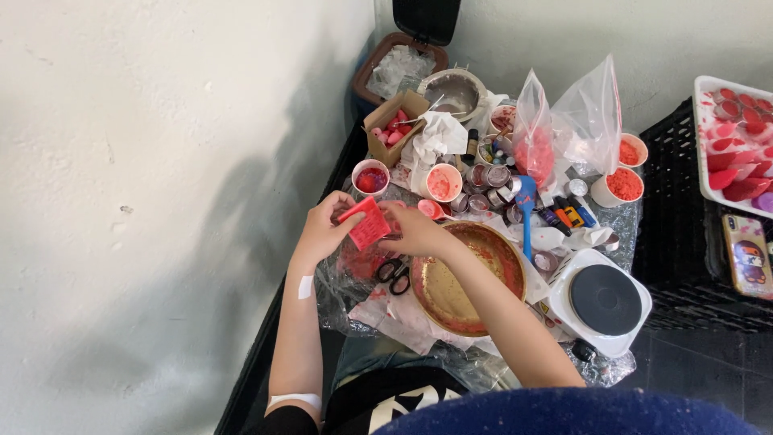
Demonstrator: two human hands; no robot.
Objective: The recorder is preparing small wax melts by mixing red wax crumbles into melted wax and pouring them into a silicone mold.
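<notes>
Both of my hands hold a small flat red square mould (pixel 366 223) above the cluttered work surface. My left hand (pixel 324 231) grips its left side with the thumb on top. My right hand (pixel 416 229) pinches its right edge. Just below them lie black-handled scissors (pixel 394 274). A wide brass bowl (pixel 463 278) smeared with red sits under my right forearm. A white strip is stuck on my left forearm.
Paper cups with red and orange bits (pixel 624 187), a blue spoon (pixel 526 211), small metal tins (pixel 489 187), plastic bags (pixel 564 129), a cardboard box (pixel 393 127), a white hot plate (pixel 604 300), a tray of red pieces (pixel 737 141), a phone (pixel 747 254), a black crate (pixel 676 201), a bin (pixel 403 64).
</notes>
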